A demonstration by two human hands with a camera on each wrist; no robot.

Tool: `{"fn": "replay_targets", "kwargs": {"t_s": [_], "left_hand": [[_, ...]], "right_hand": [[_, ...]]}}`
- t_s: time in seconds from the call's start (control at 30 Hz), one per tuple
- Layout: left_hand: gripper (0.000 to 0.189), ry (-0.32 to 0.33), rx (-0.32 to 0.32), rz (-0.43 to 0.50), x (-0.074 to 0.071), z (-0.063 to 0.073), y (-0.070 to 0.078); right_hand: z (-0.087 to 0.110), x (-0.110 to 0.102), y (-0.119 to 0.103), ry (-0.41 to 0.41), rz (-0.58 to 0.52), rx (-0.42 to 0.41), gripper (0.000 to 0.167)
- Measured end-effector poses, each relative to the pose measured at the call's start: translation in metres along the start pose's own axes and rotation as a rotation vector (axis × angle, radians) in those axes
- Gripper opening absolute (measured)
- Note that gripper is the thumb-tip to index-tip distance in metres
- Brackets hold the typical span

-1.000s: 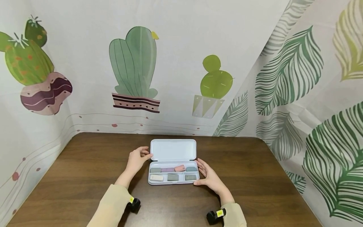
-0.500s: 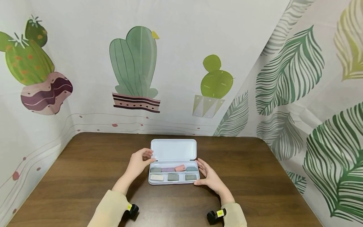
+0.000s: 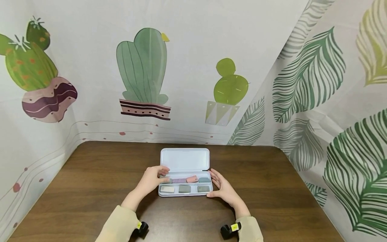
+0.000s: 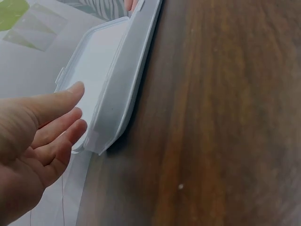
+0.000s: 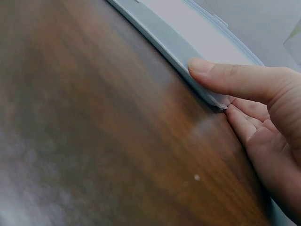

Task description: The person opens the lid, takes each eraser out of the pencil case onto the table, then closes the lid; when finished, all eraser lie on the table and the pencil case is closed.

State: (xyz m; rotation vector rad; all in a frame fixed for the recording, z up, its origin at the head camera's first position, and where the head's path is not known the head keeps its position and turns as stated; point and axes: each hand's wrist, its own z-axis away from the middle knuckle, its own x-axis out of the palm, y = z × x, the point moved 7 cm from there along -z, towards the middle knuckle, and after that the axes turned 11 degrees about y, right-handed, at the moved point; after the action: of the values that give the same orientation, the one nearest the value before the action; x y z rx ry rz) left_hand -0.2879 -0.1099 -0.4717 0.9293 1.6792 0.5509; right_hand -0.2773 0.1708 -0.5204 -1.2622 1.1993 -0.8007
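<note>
A pale blue hinged case (image 3: 185, 160) lies on the table with its lid folded back. In its compartments sit several eraser-like blocks: purple (image 3: 179, 181), pink (image 3: 191, 179), blue (image 3: 204, 180), white (image 3: 167, 189) and grey-green (image 3: 184, 189). My left hand (image 3: 150, 180) reaches over the case's left end, fingertips over another greenish block (image 3: 170, 180) that it partly hides. Its fingers are loosely extended, apart from the thumb, in the left wrist view. My right hand (image 3: 224, 190) holds the right end, thumb (image 5: 202, 66) on the front wall and fingers at the side.
The brown wooden table (image 3: 75, 201) extends around the case on all sides. A white cloth backdrop (image 3: 187, 67) with printed cacti and leaves hangs behind its far edge. Black wrist cameras (image 3: 229, 231) are strapped over the beige sleeves (image 3: 119, 223).
My left hand has moved right and nearer, from beside the lid to over the case's left back compartment. The right hand and the case have stayed in place.
</note>
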Motion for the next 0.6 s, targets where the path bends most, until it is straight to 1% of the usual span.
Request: {"fn": "replay_targets", "kwargs": {"t_s": [0.17,0.33,0.47,0.6], "left_hand": [[0.033,-0.047,0.031,-0.047,0.0035,0.0022,0.0027],[0.033,-0.076,0.049,-0.092,0.0064,0.0029,0.0047],[0.036,-0.104,0.065,-0.102,0.0089,0.0038,0.0067],[0.038,-0.126,0.066,-0.090,0.0108,0.0045,0.0078]], "right_hand": [[0.0004,0.0002,-0.0004,0.002,0.008,0.015,0.105],[0.0005,0.0002,-0.0009,0.005,-0.009,0.024,0.106],[0.0006,0.0003,-0.0012,0.003,-0.019,0.024,0.107],[0.0007,0.0003,-0.0014,0.003,-0.022,0.023,0.106]]}}
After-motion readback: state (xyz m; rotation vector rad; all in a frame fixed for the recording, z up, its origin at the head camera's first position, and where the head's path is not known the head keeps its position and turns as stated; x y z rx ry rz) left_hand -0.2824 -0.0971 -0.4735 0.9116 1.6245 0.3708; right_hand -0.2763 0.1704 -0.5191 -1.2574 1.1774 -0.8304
